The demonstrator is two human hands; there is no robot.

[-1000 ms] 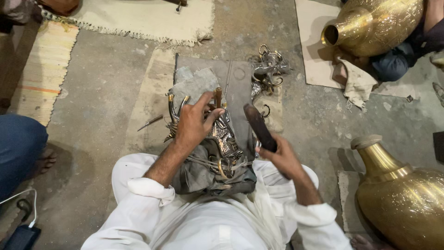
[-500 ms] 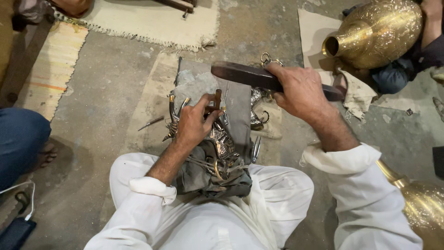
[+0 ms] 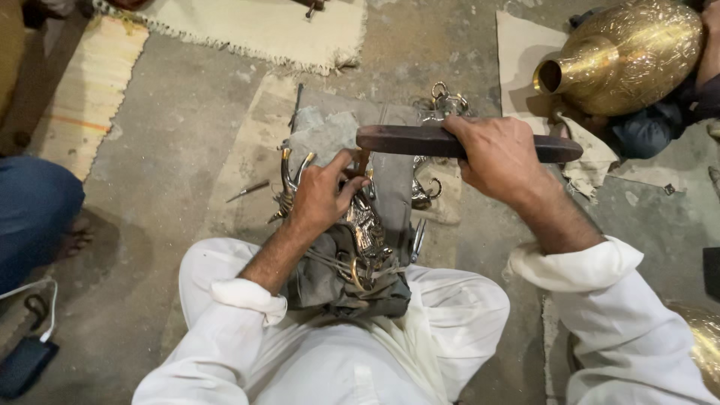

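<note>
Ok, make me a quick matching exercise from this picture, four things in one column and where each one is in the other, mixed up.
Things:
1. dark wooden bar
2. brass vase
3. fringed cream mat
4. ornate metal piece

Places:
A. top right, lying on its side
B. under the left hand
C. top edge, on the floor
D. gripped in the right hand

Pairs: 1-D, 2-A, 3-C, 4-B

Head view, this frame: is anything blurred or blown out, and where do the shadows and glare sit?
Head view: mostly sharp; the right hand and the dark wooden bar it grips show no obvious motion smear. Glare sits on the brass vase at upper right, bright but not fully blown out. Soft shadows fall under the left hand on the ornate metal piece. Frame edges darken.
</note>
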